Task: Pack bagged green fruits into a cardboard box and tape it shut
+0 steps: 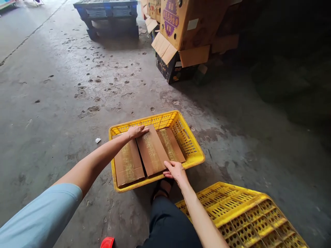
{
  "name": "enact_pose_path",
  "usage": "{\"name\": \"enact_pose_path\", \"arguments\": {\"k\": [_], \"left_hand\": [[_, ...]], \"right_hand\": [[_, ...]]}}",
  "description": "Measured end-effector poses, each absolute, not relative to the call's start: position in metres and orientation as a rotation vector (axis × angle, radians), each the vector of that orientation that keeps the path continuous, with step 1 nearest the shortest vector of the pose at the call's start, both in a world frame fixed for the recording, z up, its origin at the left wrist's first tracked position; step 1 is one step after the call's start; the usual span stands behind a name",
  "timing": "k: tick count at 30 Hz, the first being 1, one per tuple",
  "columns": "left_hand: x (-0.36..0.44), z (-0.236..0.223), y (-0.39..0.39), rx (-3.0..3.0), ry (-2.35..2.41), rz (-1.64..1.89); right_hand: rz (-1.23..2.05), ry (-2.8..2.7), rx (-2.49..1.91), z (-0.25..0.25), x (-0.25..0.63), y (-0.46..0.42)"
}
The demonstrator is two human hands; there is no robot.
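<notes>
Three flat brown cardboard boxes sit side by side in a yellow plastic crate (192, 146). Clear tape runs along the top of each. My left hand (137, 132) is at the far end of the middle cardboard box (151, 150), its fingers over the edge and partly hidden. At that box's near right corner, my right hand (176, 171) grips with the thumb on top and fingers lower down. The middle box overlaps the right-hand box (172, 144) and seems slightly higher. Against the crate's left side lies the third box (128, 163).
Another yellow crate (243, 210) lies overturned at lower right, near my leg. Cardboard cartons (178, 27) are stacked at the back, with open flaps sticking out. Blue pallets (108, 17) stand farther off. The concrete floor (64, 113) is pitted, and a red object (107, 242) shows at the bottom edge.
</notes>
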State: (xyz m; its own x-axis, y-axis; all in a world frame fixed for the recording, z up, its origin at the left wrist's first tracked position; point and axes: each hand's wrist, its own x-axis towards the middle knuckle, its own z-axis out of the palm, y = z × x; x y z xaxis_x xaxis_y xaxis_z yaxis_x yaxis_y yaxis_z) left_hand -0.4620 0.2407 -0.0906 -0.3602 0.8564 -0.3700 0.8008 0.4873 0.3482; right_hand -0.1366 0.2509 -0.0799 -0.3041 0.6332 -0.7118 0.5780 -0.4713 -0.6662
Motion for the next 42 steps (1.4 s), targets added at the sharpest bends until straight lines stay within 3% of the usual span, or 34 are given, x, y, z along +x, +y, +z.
{"name": "enact_pose_path", "arguments": {"k": [10,18,24,29,36,42], "left_hand": [[-0.457,-0.088,0.223,1.250,2.297,-0.059],[-0.438,-0.083,0.208,1.323,2.327,-0.028],[-0.390,-0.097,0.165,1.537,2.435,0.122],[-0.331,-0.097,0.124,1.585,2.280,0.137],[-0.254,-0.018,0.138,1.614,1.750,0.374],[-0.142,0.073,0.131,1.807,1.222,0.614]], "right_hand": [[1.654,-1.994,-1.777,-0.081,-0.129,0.240],[1.814,-1.903,-1.754,-0.078,-0.117,0.234],[1.640,-2.026,-1.581,-0.058,-0.065,0.212],[1.517,-1.858,-1.742,-0.030,-0.023,0.188],[1.334,-1.514,-1.823,0.041,0.051,0.124],[1.135,-1.241,-1.746,0.120,0.147,-0.017]]}}
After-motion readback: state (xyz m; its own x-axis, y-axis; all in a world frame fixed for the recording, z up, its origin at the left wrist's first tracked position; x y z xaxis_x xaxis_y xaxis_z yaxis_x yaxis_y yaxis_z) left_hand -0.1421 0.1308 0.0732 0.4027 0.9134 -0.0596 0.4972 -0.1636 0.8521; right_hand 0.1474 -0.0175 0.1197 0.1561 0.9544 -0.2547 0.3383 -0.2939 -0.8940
